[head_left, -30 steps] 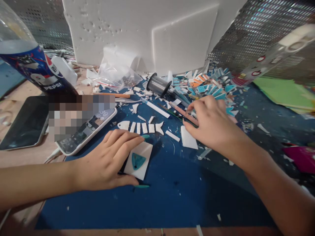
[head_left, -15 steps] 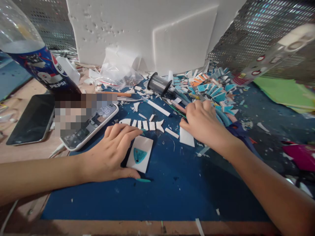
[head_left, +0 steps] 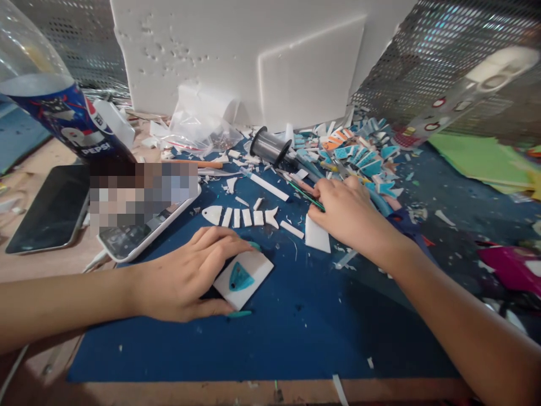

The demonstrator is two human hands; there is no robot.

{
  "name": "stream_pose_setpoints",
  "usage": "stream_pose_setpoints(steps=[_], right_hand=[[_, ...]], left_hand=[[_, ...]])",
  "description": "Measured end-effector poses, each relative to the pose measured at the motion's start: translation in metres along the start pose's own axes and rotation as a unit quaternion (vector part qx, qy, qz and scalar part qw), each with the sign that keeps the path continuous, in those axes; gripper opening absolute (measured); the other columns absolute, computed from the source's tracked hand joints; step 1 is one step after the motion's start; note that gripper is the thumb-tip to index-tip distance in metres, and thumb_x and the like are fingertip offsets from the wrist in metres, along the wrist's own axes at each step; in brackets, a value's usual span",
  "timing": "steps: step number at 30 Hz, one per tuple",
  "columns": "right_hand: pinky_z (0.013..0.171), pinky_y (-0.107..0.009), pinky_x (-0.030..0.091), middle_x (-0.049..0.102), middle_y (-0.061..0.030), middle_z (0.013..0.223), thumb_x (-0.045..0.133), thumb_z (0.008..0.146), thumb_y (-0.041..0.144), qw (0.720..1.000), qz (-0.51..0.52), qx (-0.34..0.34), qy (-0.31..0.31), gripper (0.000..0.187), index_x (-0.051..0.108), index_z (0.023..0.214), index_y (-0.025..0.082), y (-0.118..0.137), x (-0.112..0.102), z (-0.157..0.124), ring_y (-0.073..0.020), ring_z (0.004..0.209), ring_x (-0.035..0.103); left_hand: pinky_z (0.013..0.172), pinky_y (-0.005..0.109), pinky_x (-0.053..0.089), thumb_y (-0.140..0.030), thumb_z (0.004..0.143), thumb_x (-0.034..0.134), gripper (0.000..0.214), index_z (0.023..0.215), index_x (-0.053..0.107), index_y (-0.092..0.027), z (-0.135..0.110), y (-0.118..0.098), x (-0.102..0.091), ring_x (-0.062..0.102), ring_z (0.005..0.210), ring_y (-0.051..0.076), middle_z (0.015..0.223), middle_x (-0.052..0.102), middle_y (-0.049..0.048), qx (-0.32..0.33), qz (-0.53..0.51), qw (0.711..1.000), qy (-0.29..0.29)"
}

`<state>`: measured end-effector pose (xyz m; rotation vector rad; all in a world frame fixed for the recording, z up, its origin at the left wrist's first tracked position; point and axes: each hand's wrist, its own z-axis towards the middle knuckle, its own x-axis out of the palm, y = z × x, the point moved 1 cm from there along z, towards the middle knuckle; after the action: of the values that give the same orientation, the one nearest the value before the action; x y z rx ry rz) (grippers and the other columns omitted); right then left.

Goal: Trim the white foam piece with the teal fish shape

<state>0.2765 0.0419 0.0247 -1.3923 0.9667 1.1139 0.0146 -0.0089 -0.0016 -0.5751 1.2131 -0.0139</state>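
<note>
My left hand [head_left: 198, 273] holds a small white rectangular piece [head_left: 257, 270] by opposite edges, between thumb and fingers. On that piece sits a teal, roughly triangular fish head [head_left: 240, 277] with a dark eye spot. Just behind the hand lies a white fish cut into segments [head_left: 243, 217]. My right hand [head_left: 344, 206] is closed at the edge of the tool and scrap pile. A thin green stick-like tool [head_left: 306, 195] runs up to its fingertips; whether they grip it is hidden. A white flat piece [head_left: 316, 234] lies beneath this hand.
A Pepsi bottle [head_left: 80, 124], a dark phone [head_left: 48, 208] and a white-edged phone [head_left: 131, 237] stand or lie at left. A black spool [head_left: 270, 146] and cut fish pieces [head_left: 367, 158] lie at the back before a white foam board [head_left: 313, 73]. Green sheets [head_left: 486, 163] are at right.
My left hand has turned the white piece with the teal fish head and drawn it slightly nearer. My right hand stays at the pile, its fingers a little lower. The view has shifted slightly.
</note>
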Motion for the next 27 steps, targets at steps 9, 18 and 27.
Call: stream_pose_setpoints(steps=[9, 18, 27], right_hand=[[0.085, -0.044, 0.04, 0.054, -0.0223, 0.101, 0.057, 0.081, 0.031, 0.998, -0.047, 0.007, -0.046, 0.039, 0.051, 0.106, 0.002, -0.002, -0.024, -0.012, -0.0347, 0.101, 0.049], [0.078, -0.042, 0.045, 0.057, -0.013, 0.089, 0.052, 0.079, 0.029, 0.997, 0.06, -0.04, -0.036, 0.016, 0.053, 0.087, 0.015, 0.007, -0.028, -0.023, -0.0303, 0.092, 0.053], [0.07, -0.04, 0.047, 0.055, -0.0128, 0.088, 0.056, 0.073, 0.03, 0.995, 0.021, -0.083, 0.054, 0.021, 0.051, 0.087, 0.015, -0.005, -0.025, -0.036, -0.0298, 0.083, 0.057]], left_hand=[[0.088, 0.051, 0.045, -0.023, 0.079, 0.059, 0.065, 0.13, 0.022, -0.009, -0.001, -0.003, -0.002, 0.047, 0.11, 0.031, 0.118, 0.048, 0.0218, 0.014, -0.045, 0.998, -0.034], [0.09, 0.051, 0.047, -0.016, 0.072, 0.061, 0.067, 0.126, 0.024, -0.007, 0.001, -0.001, 0.0, 0.046, 0.113, 0.032, 0.119, 0.044, 0.0242, 0.019, -0.06, 0.996, -0.063], [0.087, 0.048, 0.049, -0.011, 0.077, 0.056, 0.059, 0.126, 0.024, -0.008, 0.0, -0.004, 0.0, 0.046, 0.111, 0.029, 0.116, 0.045, 0.0224, 0.02, -0.05, 0.996, -0.073]])
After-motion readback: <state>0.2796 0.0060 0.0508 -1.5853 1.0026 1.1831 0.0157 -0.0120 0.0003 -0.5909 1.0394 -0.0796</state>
